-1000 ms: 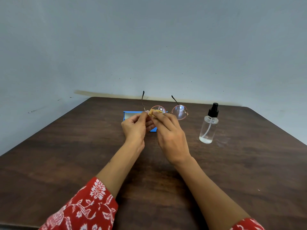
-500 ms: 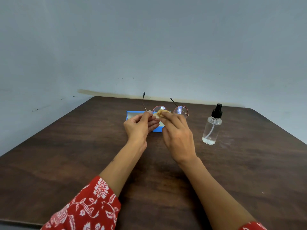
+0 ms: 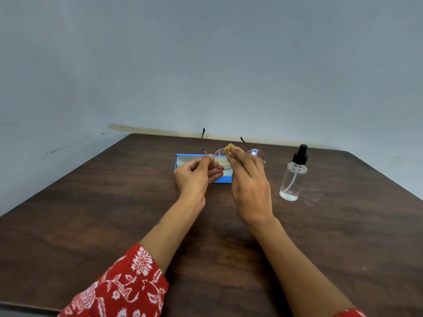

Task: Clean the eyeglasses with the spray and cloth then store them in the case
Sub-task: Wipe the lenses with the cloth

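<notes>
Red floral sleeve (image 3: 123,287) at the near left edge, forearm running up over the dark wood desk (image 3: 80,213). Left hand (image 3: 194,177): thumb and curled fingers pinch the eyeglasses (image 3: 231,156) at the left hinge end of the frame, holding them raised above the desk. Blue case (image 3: 183,161) lies open on the desk directly beyond and beneath the left hand, partly hidden by both hands; pale lining visible. Eyeglasses: thin round metal frame, temples unfolded and pointing away from the person, left lens between the two hands, right lens showing just past the right fingers. Right hand (image 3: 249,186): fingers curled round a small yellow cloth (image 3: 230,149), pressing it against the upper rim of the left lens. Spray bottle (image 3: 293,177), clear with black pump top, stands upright to the right of the right hand, apart from it, very little liquid at the bottom. Judgement: wiping step in progress, storing not yet done. Handling: frame looks light and thin, likely to flex or bend if squeezed at the temples; lenses smear on bare skin and could scratch. Best hold appears to be the one in use, at the rim or hinge, with only cloth on glass and light pressure. Cloth soft and limp, needs bunching to grip. For storing, temples must be folded first; case is shallow and light and may slide.
</notes>
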`<state>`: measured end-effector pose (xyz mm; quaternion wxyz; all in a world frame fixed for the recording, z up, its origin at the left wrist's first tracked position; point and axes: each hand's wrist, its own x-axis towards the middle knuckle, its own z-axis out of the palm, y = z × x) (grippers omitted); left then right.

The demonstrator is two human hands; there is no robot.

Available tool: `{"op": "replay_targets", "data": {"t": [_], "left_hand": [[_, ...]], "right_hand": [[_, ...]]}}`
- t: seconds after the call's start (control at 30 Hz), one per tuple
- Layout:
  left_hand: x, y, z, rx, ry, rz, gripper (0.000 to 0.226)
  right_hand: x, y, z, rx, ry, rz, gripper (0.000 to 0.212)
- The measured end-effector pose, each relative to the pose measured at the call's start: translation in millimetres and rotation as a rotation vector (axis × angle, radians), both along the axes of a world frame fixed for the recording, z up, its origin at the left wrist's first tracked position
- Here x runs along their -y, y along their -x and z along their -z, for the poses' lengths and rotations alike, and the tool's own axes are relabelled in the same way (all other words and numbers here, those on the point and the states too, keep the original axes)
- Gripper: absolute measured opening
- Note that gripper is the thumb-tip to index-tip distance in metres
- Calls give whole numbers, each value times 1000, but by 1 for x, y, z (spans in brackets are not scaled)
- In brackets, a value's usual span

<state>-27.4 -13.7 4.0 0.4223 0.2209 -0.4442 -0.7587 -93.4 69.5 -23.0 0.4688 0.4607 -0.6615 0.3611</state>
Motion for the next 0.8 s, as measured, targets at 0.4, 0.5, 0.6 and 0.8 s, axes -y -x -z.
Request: {"op": "replay_targets", "data": {"t": [0.4,0.5,0.6,0.8], "left_hand": [[1,0,2,10,2,-13,12],[0,1,2,9,-4,-19,14],[3,0,1,-5,-16,-38,16],[2,-1,2,33,3,-16,11]], "right_hand": [[-1,-1,2,15,10,1,32],[3,-7,3,-12,-27,-38,32],[4,-9,6,-18,-67,-69,31],[-1,-2,2,26,-17,-6,33]]}}
